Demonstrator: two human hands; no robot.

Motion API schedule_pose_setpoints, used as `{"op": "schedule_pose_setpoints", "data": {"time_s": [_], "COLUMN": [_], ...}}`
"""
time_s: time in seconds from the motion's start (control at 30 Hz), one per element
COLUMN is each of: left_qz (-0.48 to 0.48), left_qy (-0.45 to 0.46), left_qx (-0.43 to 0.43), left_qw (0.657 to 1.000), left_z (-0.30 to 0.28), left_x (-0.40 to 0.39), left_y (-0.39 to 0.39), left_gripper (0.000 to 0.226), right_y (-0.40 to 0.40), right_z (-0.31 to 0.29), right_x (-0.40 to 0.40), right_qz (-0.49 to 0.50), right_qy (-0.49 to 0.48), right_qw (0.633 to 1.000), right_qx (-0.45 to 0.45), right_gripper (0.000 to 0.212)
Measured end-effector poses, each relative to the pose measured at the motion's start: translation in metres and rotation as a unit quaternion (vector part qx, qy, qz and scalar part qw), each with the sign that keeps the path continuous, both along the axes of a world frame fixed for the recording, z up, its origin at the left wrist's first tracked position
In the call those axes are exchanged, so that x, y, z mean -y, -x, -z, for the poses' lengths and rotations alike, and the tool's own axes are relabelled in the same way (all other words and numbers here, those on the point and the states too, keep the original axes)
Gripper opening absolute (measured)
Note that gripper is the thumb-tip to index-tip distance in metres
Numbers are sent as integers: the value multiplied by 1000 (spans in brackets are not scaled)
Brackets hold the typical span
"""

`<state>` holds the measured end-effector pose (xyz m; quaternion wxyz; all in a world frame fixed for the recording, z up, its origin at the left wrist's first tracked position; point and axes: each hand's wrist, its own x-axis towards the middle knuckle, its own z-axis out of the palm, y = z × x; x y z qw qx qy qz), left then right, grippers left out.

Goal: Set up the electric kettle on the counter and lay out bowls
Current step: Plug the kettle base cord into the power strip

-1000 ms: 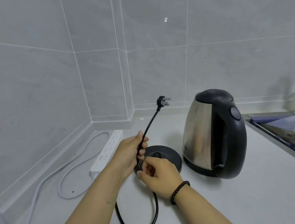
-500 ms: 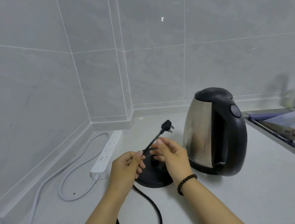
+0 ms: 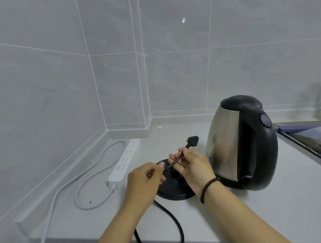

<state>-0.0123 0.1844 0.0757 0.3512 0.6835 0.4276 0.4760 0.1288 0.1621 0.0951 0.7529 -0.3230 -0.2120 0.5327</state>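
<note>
Both hands hold the black cord [image 3: 169, 165] above the round black base [image 3: 173, 192], which sits flat on the pale counter [image 3: 262, 217]. The left hand [image 3: 144, 179] pinches the cord between thumb and curled fingers, low down over the base's near-left side. The right hand [image 3: 192, 165] grips the cord higher up, fingers curled round it just below the plug [image 3: 193, 140]; a dark bead bracelet [image 3: 209, 188] circles that wrist. The plug points up and to the left, free in the air, its prongs only partly visible. Below the left hand the cord runs off the base and loops down past the counter's front edge.

The kettle [image 3: 241, 143] stands upright on the counter just right of the base, not on it: steel body, black lid, black handle facing the camera with a round button near the top. Small dark marks on the steel near the right hand may be lettering, too blurred to read.

A white power strip [image 3: 125, 160] lies on the counter left of the base, along the wall; its sockets bear faint marks that cannot be read. Its white cable [image 3: 91, 173] curls in a loop on the counter beside it. Grey tiles [image 3: 176, 76] cover the walls. At the far right edge is a sink [image 3: 306, 133] with unclear contents.
</note>
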Motion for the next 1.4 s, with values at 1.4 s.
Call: {"op": "schedule_pose_setpoints", "data": {"time_s": [1.4], "left_qz": [-160], "left_qy": [-51], "left_qx": [-184], "left_qw": [968], "left_z": [23], "left_x": [-53], "left_y": [89], "left_gripper": [75], "right_y": [81], "right_z": [-30], "right_x": [-120], "right_qz": [-270], "right_qy": [299], "right_qw": [668], "right_qx": [625], "right_gripper": [53]}}
